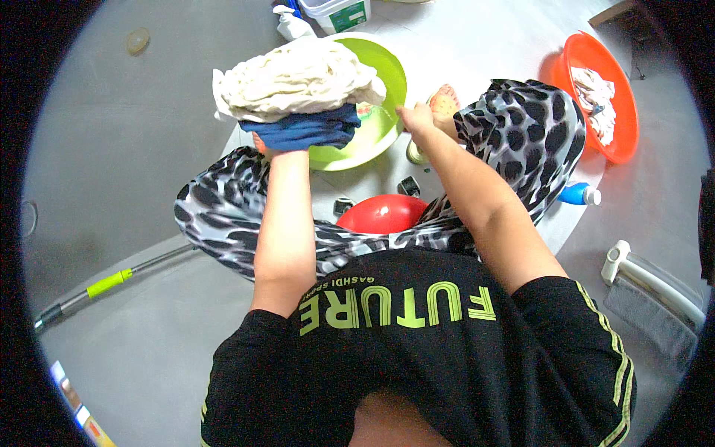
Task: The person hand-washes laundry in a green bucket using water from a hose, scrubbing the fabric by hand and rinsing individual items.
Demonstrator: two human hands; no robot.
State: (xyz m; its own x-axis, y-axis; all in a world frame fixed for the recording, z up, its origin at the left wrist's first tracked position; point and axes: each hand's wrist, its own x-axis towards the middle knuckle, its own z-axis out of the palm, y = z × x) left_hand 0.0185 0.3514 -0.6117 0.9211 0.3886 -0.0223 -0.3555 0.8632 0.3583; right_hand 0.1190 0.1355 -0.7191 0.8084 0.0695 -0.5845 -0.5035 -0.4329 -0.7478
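Note:
My left hand [277, 152] is mostly hidden under a bundled white cloth [301, 81] and a dark blue cloth [313, 128], which rest on it and are held up over the left part of a lime-green basin [391, 72]. Whether its fingers are closed on the cloth cannot be seen. At the basin's right rim is my right hand [416, 117], its fingers bent towards the rim; its grip is unclear. Inside the basin, a patch of red and green shows beside the white cloth.
An orange basin [628, 112] with crumpled cloths stands at the right, near a blue bottle [575, 193]. A white spray bottle [291, 23] and a plastic tub [338, 14] are beyond the green basin. Below it is a red rounded object [382, 213]; a pole [109, 283] lies left.

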